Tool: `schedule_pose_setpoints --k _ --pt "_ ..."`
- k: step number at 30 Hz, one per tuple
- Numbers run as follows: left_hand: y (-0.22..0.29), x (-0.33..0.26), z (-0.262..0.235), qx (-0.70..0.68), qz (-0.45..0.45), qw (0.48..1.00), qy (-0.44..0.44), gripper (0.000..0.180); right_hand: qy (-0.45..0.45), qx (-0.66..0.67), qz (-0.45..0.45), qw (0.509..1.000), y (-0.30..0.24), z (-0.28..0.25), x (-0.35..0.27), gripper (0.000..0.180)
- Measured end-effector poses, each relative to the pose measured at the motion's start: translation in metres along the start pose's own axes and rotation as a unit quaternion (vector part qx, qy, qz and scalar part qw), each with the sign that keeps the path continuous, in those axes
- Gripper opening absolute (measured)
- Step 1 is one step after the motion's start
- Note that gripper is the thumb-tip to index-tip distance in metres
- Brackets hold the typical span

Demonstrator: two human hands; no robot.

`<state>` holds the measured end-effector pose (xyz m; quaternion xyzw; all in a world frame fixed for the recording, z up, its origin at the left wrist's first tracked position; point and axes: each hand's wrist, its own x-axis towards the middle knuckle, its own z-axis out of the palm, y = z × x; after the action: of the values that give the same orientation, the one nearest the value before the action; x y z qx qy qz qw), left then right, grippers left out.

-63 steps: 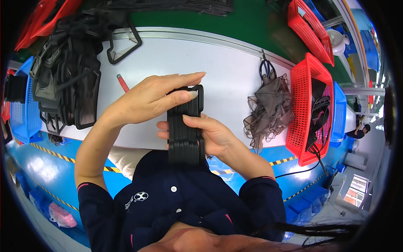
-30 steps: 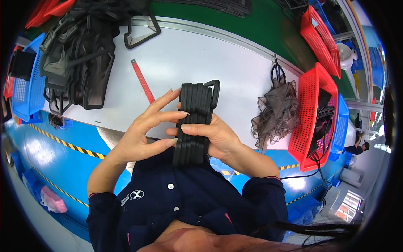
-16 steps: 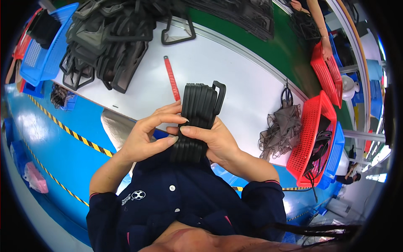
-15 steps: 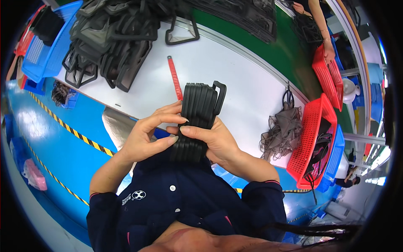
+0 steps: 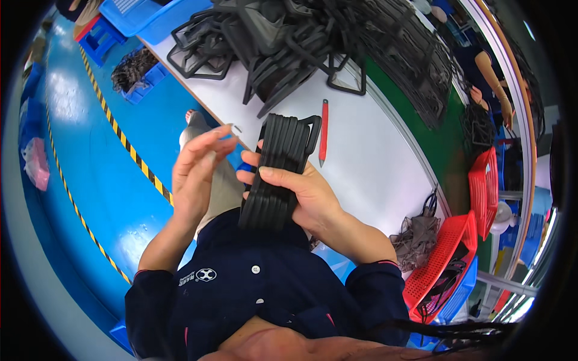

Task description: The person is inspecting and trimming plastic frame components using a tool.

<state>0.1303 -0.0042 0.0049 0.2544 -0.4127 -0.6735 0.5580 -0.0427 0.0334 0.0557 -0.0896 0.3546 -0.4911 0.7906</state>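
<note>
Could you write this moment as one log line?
right hand: holds black frame stack | left hand: beside stack, not touching | red strip: on white table

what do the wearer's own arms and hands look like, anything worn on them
The left hand and right hand are ungloved, with no ring or watch visible. The forearms are bare below short navy sleeves with thin pinkish-red trim.

Your bundled black frames tilt slightly rightward at the top, left of the red strip; the rightmost frame splays outward there.
</note>
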Motion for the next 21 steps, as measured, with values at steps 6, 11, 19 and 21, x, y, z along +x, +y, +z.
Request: schedule_pose_setpoints --k 6,11,19,21 --pt "0.036 -0.026 -0.037 0.126 0.035 0.986 -0.103 0.051 -0.023 0.022 -0.005 0.999 0.002 0.030 0.039 0.042" --pt "0.044 -0.034 -0.028 0.142 -0.020 0.988 -0.051 0.069 -0.039 0.001 -0.029 0.999 0.011 0.045 0.054 0.039" --pt "0.041 -0.031 -0.036 0.112 -0.045 0.992 -0.032 0.067 -0.034 -0.001 -0.047 0.998 0.021 0.051 0.060 0.035" --pt "0.039 -0.031 -0.039 0.103 -0.047 0.993 -0.034 0.066 -0.040 -0.006 -0.053 0.998 0.023 0.051 0.060 0.034"
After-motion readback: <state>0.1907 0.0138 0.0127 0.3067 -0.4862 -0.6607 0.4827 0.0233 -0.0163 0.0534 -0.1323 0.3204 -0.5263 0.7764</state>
